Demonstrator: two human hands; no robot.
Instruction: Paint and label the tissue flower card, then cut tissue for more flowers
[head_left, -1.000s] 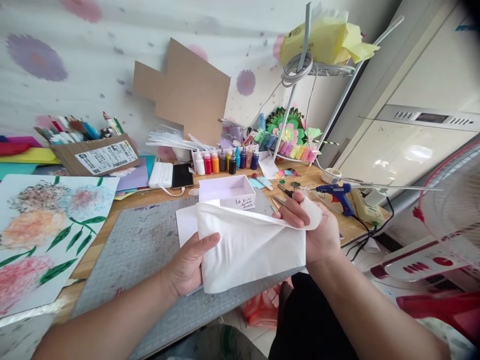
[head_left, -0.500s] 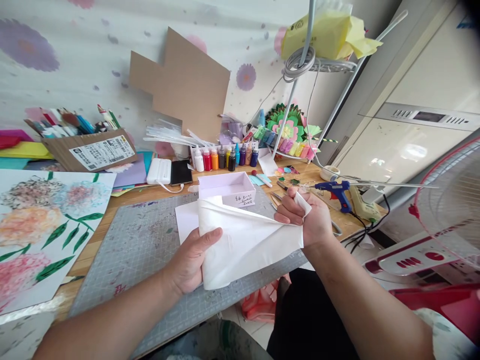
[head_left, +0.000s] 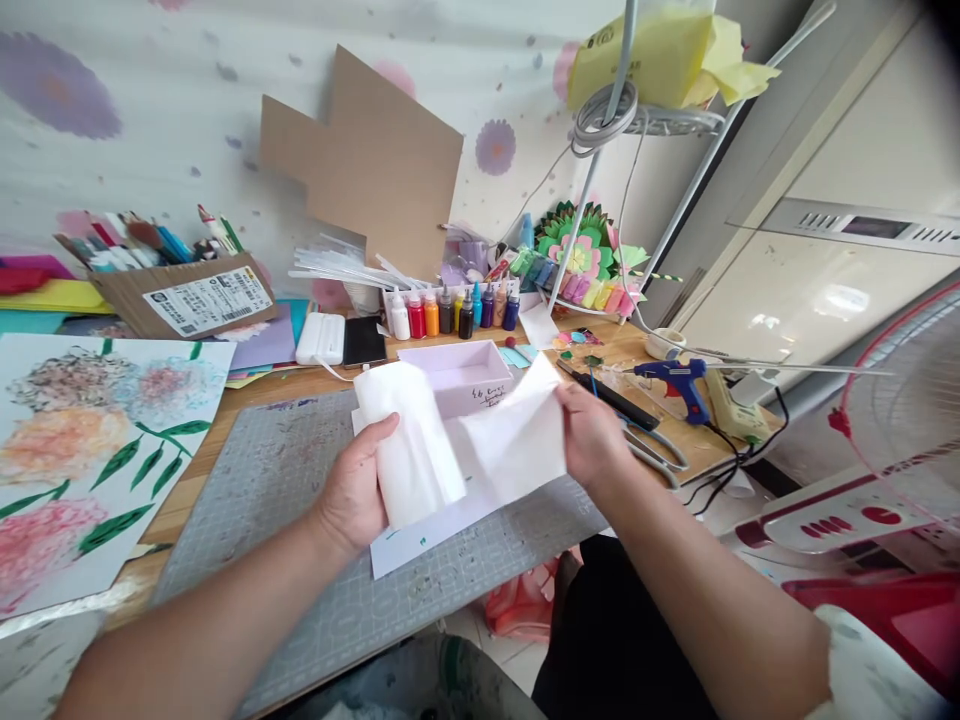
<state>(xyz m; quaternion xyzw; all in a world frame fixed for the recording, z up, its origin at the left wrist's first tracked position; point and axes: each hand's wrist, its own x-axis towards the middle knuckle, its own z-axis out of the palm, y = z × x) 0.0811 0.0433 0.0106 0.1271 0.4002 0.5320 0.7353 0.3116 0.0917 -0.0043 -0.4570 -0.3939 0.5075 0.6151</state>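
Note:
My left hand is closed around a soft, flattened white tissue roll, thumb on its near face. A loose sheet of white tissue spreads to the right of the roll, and my right hand pinches its right edge. Whether sheet and roll are still joined cannot be made out. Beneath them, a piece of white paper with small green marks lies on the grey cutting mat. Just behind is an open pale lilac box with handwriting on its side.
Scissors and a blue glue gun with a cord lie at the right. Paint bottles line the back. On the left are a flower painting and a cardboard box of brushes. A fan stands far right.
The tissue was stretched between both hands, its end bunched in my right fist. Now the roll is upright in my left hand, and my right hand has lowered leftward, holding the sheet by its edge.

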